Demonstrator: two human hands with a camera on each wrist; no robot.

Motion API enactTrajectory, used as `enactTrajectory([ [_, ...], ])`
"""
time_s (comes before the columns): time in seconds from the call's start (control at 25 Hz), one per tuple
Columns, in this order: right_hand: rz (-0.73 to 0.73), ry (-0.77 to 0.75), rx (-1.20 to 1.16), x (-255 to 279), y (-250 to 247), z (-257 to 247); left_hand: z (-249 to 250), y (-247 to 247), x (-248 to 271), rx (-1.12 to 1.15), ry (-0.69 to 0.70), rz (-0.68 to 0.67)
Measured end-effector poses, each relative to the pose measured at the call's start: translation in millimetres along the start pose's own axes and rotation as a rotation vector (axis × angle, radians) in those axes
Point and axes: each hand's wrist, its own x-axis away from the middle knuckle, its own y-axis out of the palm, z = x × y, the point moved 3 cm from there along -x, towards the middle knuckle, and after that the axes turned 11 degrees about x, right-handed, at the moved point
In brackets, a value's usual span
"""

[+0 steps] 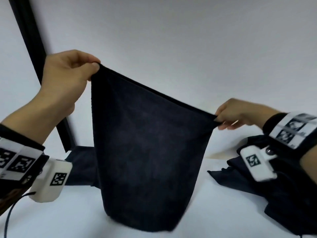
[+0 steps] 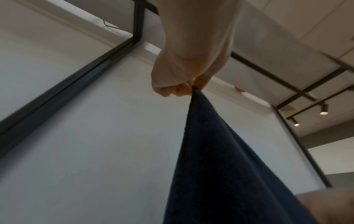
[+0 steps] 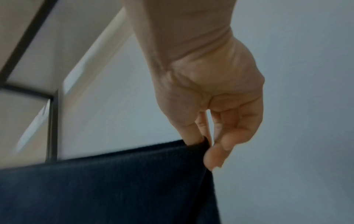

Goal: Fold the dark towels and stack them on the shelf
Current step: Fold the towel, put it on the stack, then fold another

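A dark navy towel (image 1: 147, 152) hangs stretched between both hands above the white surface (image 1: 68, 217), its bottom edge touching that surface. My left hand (image 1: 96, 66) pinches the upper left corner, held high. My right hand (image 1: 217, 118) pinches the other top corner, lower down at the right. The left wrist view shows the left hand (image 2: 192, 88) pinching the towel (image 2: 220, 174) at its tip. In the right wrist view the right hand (image 3: 205, 141) nips the towel (image 3: 105, 184) between thumb and forefinger, the other fingers loosely curled.
A crumpled heap of dark towels (image 1: 277, 191) lies at the right under my right forearm. Another dark towel (image 1: 82, 165) lies flat behind the hanging one at the left. A black frame post (image 1: 34, 48) slants up the left side against the white wall.
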Motion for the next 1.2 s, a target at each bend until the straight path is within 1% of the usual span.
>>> enactTrajectory([
  [0.08,0.128,0.004,-0.099,9,-43,-3,-17,-10,-3,-0.04,-0.041,0.039],
  [0.12,0.159,-0.001,-0.109,14,-61,-7,-24,-14,-6,-0.054,-0.066,0.042],
  [0.28,0.118,-0.004,-0.108,36,-99,-19,-37,-15,-12,-0.082,-0.167,-0.028],
  [0.4,0.14,-0.026,-0.105,47,-115,-19,-29,-10,-17,-0.036,-0.181,-0.047],
  [0.44,0.136,-0.029,-0.136,49,-118,-18,-25,-9,-19,-0.016,-0.188,-0.054],
  [0.52,0.14,-0.039,-0.277,52,-121,-17,-19,-6,-23,0.05,-0.202,-0.062],
  [0.6,0.178,-0.057,-0.414,52,-122,-16,-17,-2,-25,0.103,-0.211,-0.061],
  [0.64,0.206,-0.06,-0.444,51,-122,-15,-18,0,-26,0.116,-0.219,-0.063],
  [0.72,0.243,-0.039,-0.456,47,-117,-12,-25,4,-28,0.124,-0.267,-0.073],
  [0.88,0.281,0.021,-0.428,31,-98,-2,-57,16,-31,0.143,-0.423,-0.117],
  [0.96,0.329,0.022,-0.426,22,-91,2,-71,23,-35,0.181,-0.462,-0.119],
  [1.08,0.381,0.014,-0.466,13,-87,3,-78,29,-41,0.237,-0.462,-0.126],
  [1.2,0.406,-0.008,-0.504,14,-85,8,-79,22,-38,0.225,-0.41,-0.191],
])
